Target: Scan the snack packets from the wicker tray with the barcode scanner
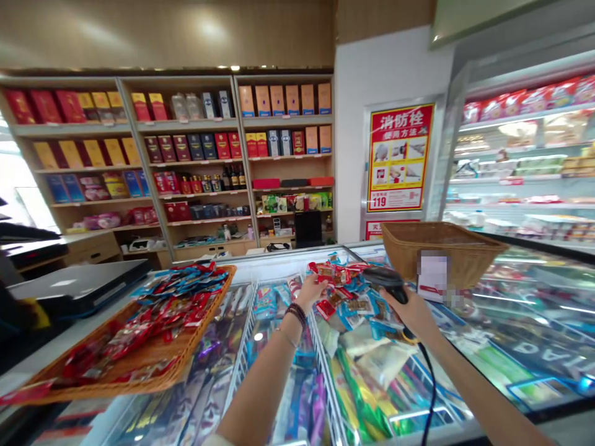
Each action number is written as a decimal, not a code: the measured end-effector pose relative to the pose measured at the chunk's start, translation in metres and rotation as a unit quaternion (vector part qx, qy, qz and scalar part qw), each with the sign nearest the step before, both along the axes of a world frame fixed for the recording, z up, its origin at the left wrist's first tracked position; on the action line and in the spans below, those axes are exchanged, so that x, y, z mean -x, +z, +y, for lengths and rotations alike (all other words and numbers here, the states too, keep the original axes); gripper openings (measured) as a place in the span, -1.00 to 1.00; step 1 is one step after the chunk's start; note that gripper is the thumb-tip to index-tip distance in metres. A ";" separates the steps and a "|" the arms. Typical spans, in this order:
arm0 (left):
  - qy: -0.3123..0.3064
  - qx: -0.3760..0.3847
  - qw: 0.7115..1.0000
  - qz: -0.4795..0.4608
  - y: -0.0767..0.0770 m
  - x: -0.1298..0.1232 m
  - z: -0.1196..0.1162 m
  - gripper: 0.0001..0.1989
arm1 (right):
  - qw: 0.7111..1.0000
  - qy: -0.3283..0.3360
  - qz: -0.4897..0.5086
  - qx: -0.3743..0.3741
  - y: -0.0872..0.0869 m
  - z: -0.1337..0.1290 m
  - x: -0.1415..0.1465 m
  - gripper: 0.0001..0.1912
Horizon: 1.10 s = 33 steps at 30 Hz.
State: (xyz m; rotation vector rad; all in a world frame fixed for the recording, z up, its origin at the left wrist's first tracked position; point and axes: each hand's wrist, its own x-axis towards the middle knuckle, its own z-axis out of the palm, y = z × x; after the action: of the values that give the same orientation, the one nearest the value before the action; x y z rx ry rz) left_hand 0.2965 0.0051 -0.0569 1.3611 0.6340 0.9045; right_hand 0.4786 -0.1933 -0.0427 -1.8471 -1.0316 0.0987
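My right hand (pixel 403 305) is wrapped round the handle of a black barcode scanner (pixel 383 277), its cable running down the front. The scanner's head points left, over a pile of small snack packets (pixel 357 305) in red and blue wrappers. At the left side of this pile, my left hand (pixel 312 291) has its fingers closed on the edge of a red snack packet (pixel 335 272). A dark bead bracelet circles the left wrist. The pile lies on the glass top of a chest freezer (pixel 260 427), with bagged goods visible below it.
An orange wicker tray (pixel 204 322) of red and blue packets stands left, beside a grey flat-topped device (pixel 83 288). A brown woven basket (pixel 437 238) with a white card sits at back right. Shelves of boxes (pixel 195 164) line the wall; a lit display fridge (pixel 520 179) stands right.
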 end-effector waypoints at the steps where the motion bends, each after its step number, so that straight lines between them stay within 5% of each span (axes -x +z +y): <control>1: -0.022 0.022 0.999 -0.026 0.006 -0.012 -0.004 -0.76 | 1.000 -0.008 -0.004 0.002 -0.001 -0.004 -0.004 -0.58; 5: -0.060 0.073 0.992 -0.085 0.019 -0.029 -0.022 -0.63 | 1.000 -0.030 0.003 0.000 -0.009 -0.011 -0.007 -0.59; 9: -0.046 0.053 0.996 -0.061 0.014 0.005 -0.025 -0.55 | 1.000 0.001 0.024 -0.017 -0.014 -0.001 0.009 -0.57; 16: 0.130 -0.106 0.986 0.013 0.022 0.142 0.002 -0.50 | 0.993 0.103 0.044 -0.031 -0.007 0.050 0.077 -0.57; 21: 0.279 -0.226 0.930 0.081 0.044 0.259 0.015 -0.61 | 0.982 0.174 0.046 -0.052 -0.005 0.090 0.146 -0.60; 24: 0.328 -0.250 0.889 0.200 0.051 0.328 0.012 -0.56 | 0.970 0.228 0.067 -0.059 -0.004 0.105 0.191 -0.59; 26: 0.298 -0.263 0.861 0.316 0.053 0.368 0.005 -0.49 | 0.961 0.258 0.078 -0.061 -0.004 0.111 0.218 -0.58; 31: 0.084 -0.184 0.804 0.559 0.056 0.427 -0.015 -0.51 | 0.947 0.310 0.077 -0.042 -0.009 0.116 0.268 -0.61; 33: 0.098 -0.167 0.778 0.598 0.056 0.432 -0.017 -0.60 | 0.945 0.320 0.064 -0.031 -0.013 0.116 0.277 -0.62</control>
State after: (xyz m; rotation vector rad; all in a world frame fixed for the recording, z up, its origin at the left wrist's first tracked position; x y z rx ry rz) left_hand -0.1354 -0.0121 -0.0011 2.1899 1.6602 0.1703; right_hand 0.2016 -0.0774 -0.0557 -1.3660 -1.4851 0.5568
